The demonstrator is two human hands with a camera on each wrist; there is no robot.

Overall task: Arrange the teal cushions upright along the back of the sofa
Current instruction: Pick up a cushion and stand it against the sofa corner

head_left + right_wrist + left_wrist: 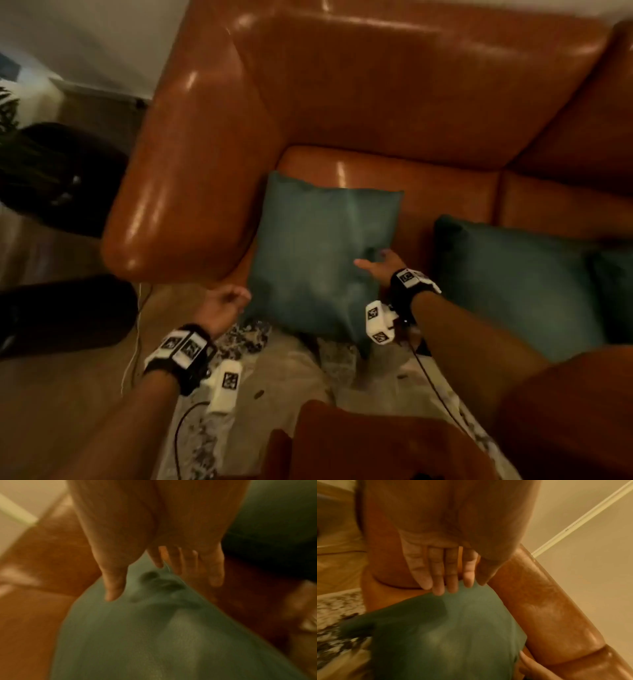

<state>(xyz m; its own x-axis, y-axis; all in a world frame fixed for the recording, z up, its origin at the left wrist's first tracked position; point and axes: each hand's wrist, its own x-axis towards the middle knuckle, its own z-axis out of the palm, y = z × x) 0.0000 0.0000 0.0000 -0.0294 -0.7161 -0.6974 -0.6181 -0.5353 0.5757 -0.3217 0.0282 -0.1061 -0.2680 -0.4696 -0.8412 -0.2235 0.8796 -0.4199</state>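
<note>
A teal cushion [318, 253] stands tilted on the seat of the orange leather sofa [411, 85], in the corner by the armrest. My right hand [375, 263] pinches its right edge, thumb on the front face and fingers behind, and the fabric creases there [161, 584]. At the cushion's lower left corner, my left hand [229, 301] touches the edge [471, 628] with nearly straight fingers [438, 585]. A second teal cushion [513, 281] lies to the right on the seat, and a third [613, 291] shows at the frame edge.
The sofa's thick armrest [178, 171] rises left of the held cushion. A patterned rug [294, 373] and cables lie on the floor below. Dark round objects [61, 318] sit on the floor at left. An orange upholstered piece [376, 445] is near my legs.
</note>
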